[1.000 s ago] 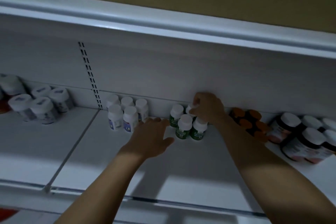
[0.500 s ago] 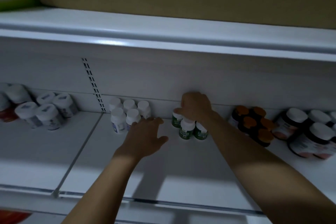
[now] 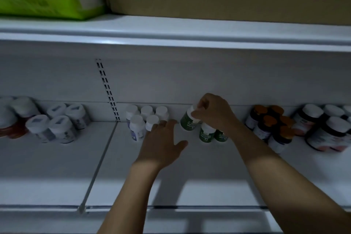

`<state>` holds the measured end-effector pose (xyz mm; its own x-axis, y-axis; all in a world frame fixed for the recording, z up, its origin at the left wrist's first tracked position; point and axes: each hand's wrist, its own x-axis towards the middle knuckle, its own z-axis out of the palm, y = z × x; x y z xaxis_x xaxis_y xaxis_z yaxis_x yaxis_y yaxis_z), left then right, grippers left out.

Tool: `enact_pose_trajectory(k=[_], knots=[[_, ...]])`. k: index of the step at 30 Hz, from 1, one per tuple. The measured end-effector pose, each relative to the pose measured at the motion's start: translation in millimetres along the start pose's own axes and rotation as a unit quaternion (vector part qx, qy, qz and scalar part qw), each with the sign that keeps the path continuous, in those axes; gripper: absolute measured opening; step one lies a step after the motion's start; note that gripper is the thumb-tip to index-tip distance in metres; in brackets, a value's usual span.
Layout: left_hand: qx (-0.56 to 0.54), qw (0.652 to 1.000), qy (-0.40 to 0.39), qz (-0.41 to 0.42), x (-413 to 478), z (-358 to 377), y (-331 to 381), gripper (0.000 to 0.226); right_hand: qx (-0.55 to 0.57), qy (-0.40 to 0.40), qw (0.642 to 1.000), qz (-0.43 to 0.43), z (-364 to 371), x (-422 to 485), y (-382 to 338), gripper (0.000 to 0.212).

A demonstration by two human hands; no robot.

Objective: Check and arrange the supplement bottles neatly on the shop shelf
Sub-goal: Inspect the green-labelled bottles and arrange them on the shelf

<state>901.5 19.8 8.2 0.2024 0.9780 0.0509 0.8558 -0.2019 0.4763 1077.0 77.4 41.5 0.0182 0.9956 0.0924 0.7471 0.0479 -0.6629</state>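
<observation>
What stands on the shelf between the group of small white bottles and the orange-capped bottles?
Head view: the green-labelled bottles stand there; the right hand grips one tilted bottle by its cap. The left hand is there too.

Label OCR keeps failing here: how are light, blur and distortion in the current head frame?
Head view: dim overall, brighter band along the front of the white metal shelf, arm shadows across it; print on the green-labelled white-capped bottle in the right hand is smeared, unreadable; dark white-lidded jars at the right edge are soft.
</observation>
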Motion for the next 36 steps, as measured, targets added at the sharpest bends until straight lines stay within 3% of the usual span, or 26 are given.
enact_pose_trajectory(k=[5, 11, 17, 24, 28, 36], knots=[[-0.129, 0.991, 0.018, 0.031, -22.7, -4.2, 19.7, 0.063, 0.24, 0.016, 0.969, 0.051, -32.1, -62.6, -5.6, 0.013], [-0.277, 0.956, -0.008, 0.096, -60.4, 10.2, 55.1, 0.05, 0.331, 0.066, 0.94, 0.048, -57.0, -124.5, 9.7, 0.015], [-0.364, 0.929, -0.025, 0.068, -87.7, 19.0, 96.0, 0.065, 0.427, 0.015, 0.903, 0.045, -73.1, -159.3, 33.7, 0.022], [-0.365, 0.93, -0.003, 0.048, -113.6, 31.8, 131.1, 0.071, 0.478, -0.022, 0.877, 0.039, -85.6, -178.5, 44.7, 0.022], [-0.34, 0.938, 0.017, 0.064, -124.1, 38.9, 143.6, 0.071, 0.474, -0.027, 0.88, 0.029, -93.7, -188.7, 51.6, 0.021], [-0.298, 0.948, 0.069, 0.088, -136.5, 50.1, 156.9, 0.061, 0.475, 0.016, 0.88, 0.015, -107.5, -202.6, 56.0, 0.033]])
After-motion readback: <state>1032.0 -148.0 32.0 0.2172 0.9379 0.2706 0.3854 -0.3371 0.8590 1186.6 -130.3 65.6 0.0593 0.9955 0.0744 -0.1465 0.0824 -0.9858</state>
